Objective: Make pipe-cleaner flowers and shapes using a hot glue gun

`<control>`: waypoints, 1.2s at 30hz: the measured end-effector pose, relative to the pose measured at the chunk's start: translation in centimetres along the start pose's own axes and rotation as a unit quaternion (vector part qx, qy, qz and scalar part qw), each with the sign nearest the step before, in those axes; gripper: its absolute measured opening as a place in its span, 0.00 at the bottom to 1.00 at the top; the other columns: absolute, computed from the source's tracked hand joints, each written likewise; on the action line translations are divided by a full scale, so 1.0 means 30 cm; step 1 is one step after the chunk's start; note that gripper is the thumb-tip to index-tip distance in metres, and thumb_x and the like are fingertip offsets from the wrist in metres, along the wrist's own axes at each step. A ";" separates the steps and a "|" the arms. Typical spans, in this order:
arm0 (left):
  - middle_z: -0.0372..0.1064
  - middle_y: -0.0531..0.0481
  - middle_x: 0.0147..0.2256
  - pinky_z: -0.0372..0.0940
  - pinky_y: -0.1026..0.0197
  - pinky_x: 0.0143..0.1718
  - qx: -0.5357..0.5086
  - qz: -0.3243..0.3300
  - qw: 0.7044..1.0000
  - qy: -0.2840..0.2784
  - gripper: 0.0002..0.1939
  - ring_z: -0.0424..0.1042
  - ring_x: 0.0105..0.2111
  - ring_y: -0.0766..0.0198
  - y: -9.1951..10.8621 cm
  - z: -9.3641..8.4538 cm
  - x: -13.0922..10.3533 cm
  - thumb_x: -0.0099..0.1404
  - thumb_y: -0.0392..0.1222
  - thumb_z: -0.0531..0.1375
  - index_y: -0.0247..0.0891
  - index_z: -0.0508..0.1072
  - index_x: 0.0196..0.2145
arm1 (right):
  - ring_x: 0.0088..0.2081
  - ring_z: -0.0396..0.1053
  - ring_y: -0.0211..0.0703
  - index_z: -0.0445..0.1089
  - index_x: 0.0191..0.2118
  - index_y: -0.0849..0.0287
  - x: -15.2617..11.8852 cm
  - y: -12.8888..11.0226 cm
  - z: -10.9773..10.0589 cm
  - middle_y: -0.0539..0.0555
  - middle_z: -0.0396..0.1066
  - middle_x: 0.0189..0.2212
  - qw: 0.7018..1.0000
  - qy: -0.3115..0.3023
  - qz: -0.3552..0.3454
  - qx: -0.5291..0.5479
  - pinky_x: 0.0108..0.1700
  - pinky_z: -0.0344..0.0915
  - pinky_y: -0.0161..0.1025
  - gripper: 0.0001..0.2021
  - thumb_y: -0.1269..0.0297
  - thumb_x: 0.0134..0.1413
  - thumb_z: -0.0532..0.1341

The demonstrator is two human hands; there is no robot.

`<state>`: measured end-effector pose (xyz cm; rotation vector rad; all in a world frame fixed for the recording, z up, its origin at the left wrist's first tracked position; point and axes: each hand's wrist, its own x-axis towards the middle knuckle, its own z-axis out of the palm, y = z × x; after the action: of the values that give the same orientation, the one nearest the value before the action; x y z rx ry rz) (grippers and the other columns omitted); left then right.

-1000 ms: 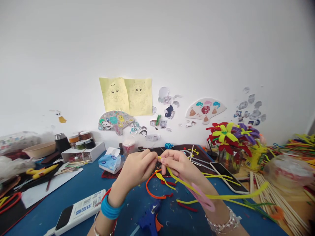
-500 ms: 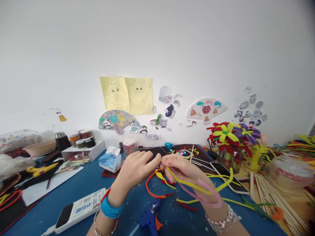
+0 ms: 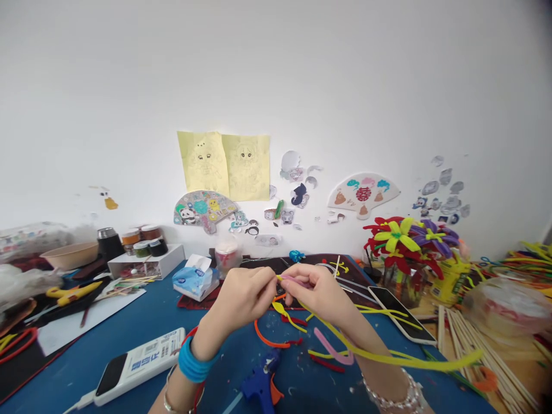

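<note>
My left hand [image 3: 249, 294] is closed, thumb and fingertips pinched at the end of a yellow pipe cleaner [image 3: 388, 357]. Right beside it, my right hand [image 3: 317, 292] grips the same yellow stem and a pink pipe cleaner [image 3: 330, 346]. The yellow stem's long tail passes under my right wrist and out to the right. Below my right hand the pink stem hangs in a bend. My fingers partly cover where the two stems meet. Under my hands lie an orange pipe cleaner [image 3: 269, 343] and a yellow twisted piece [image 3: 282, 311].
A blue glue gun [image 3: 260, 384] lies near the front edge. To the left are a white power bank [image 3: 142, 365] and a tissue pack [image 3: 196, 279]. On the right, a phone [image 3: 401, 313], wooden sticks [image 3: 478, 351] and a jar of pipe-cleaner flowers [image 3: 403, 282] stand or lie.
My right hand has turned over the stems, its back now more to the camera. The yellow tail has swung right and down; the pink bend has shifted left. My left hand has barely moved.
</note>
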<state>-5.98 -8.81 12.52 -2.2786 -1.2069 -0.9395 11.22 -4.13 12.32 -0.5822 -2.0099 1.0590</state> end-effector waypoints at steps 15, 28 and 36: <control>0.51 0.59 0.17 0.46 0.68 0.17 -0.386 -0.244 0.887 -0.068 0.13 0.50 0.15 0.72 0.000 -0.007 0.019 0.64 0.45 0.48 0.37 0.60 0.25 | 0.26 0.69 0.39 0.71 0.38 0.58 0.028 0.088 0.030 0.53 0.73 0.26 0.966 0.131 -0.164 -0.150 0.30 0.61 0.36 0.10 0.60 0.58 0.55; 0.63 0.52 0.26 0.52 0.66 0.22 0.148 0.107 0.983 0.015 0.08 0.61 0.22 0.69 -0.087 0.006 -0.015 0.67 0.36 0.46 0.38 0.64 0.38 | 0.14 0.47 0.28 0.63 0.25 0.60 0.012 0.008 -0.009 0.44 0.57 0.14 0.968 -0.092 0.099 0.212 0.16 0.46 0.30 0.13 0.57 0.54 0.57; 0.62 0.53 0.25 0.54 0.66 0.26 -0.110 -0.051 0.990 0.075 0.09 0.60 0.24 0.69 -0.058 0.015 -0.004 0.67 0.37 0.47 0.37 0.63 0.30 | 0.21 0.63 0.33 0.69 0.35 0.61 0.014 0.009 0.011 0.48 0.67 0.17 0.998 0.006 -0.005 0.065 0.24 0.57 0.31 0.09 0.61 0.53 0.59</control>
<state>-7.31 -7.64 12.17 -2.2791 -1.2156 -1.3159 10.72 -3.85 12.15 -0.5069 -1.9156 1.1675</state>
